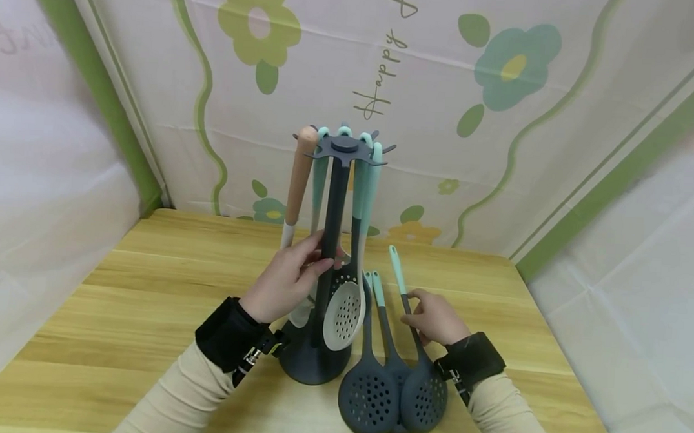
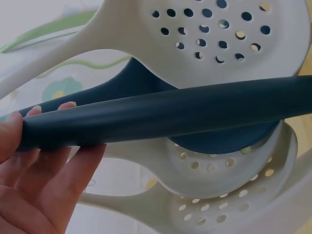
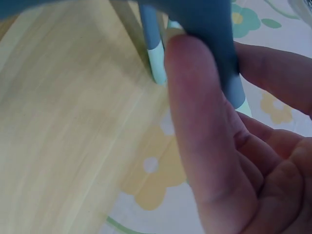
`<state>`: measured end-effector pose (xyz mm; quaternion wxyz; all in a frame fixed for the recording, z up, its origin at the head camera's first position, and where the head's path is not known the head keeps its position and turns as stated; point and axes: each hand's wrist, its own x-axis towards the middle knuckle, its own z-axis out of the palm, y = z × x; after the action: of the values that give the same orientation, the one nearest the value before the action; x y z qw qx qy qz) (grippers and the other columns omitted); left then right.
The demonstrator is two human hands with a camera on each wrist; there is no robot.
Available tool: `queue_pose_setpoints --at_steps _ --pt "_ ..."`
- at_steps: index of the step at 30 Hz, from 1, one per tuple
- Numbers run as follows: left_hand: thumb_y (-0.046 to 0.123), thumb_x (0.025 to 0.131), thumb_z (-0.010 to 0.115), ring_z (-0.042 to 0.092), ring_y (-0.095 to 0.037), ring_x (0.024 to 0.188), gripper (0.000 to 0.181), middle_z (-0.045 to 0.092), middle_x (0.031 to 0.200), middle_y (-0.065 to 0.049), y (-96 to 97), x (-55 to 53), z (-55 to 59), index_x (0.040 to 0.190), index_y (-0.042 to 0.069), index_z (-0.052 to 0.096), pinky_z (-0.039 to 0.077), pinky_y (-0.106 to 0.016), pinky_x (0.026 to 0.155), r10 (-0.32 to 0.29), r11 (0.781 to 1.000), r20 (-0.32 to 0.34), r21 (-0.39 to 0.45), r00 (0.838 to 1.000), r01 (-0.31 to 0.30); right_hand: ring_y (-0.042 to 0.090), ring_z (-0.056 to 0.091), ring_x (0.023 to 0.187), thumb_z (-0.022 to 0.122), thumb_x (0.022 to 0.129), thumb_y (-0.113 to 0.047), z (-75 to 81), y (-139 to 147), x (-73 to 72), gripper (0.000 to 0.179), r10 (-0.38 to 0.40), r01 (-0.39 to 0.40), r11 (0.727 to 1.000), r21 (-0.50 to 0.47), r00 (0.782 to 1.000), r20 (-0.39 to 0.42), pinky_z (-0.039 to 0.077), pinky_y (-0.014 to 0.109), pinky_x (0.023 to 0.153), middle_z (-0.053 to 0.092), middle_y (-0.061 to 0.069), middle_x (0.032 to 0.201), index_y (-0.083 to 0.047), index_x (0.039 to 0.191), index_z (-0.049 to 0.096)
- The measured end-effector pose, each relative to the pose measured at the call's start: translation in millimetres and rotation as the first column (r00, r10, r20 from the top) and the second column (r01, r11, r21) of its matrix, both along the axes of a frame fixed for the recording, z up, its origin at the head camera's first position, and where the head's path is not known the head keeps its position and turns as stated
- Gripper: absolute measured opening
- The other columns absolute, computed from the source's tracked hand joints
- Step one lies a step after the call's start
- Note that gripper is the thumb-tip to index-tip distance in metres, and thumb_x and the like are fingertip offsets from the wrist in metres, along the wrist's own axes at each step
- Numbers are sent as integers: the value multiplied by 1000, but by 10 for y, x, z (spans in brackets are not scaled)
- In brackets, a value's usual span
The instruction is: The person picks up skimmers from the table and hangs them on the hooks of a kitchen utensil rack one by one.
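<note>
My left hand [image 1: 286, 275] grips the dark upright pole [image 2: 161, 114] of a utensil stand [image 1: 311, 363] with a round base. Around its top rack [image 1: 345, 147] hang several utensils, among them a pale skimmer [image 1: 344, 314] and one with a brown handle [image 1: 299, 176]. On the right, my right hand [image 1: 435, 318] pinches the dark shaft of a skimmer [image 1: 425, 401] with a mint handle end, its perforated head low over the table. Two more dark skimmers lie beside it: one nearest the stand [image 1: 369, 397], the other [image 1: 389, 338] partly hidden between them.
The wooden table [image 1: 115, 335] has its far edge against a white flowered cloth [image 1: 330, 61]. Cloth walls with green borders [image 1: 91, 89] rise on the left and right. Black straps [image 1: 231, 333] circle both wrists.
</note>
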<state>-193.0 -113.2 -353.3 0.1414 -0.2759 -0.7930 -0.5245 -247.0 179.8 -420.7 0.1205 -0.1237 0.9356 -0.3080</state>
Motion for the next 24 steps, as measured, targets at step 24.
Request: queue_pose_setpoints --at_steps 24 --pt "5 98 56 74 -29 99 39 74 111 -21 83 37 -46 136 -6 57 60 -41 85 148 989 -82 3 985 -149 22 59 47 69 91 -13 217 -99 67 52 58 -54 998 39 991 -119 52 35 53 66 5 71 3 138 56"
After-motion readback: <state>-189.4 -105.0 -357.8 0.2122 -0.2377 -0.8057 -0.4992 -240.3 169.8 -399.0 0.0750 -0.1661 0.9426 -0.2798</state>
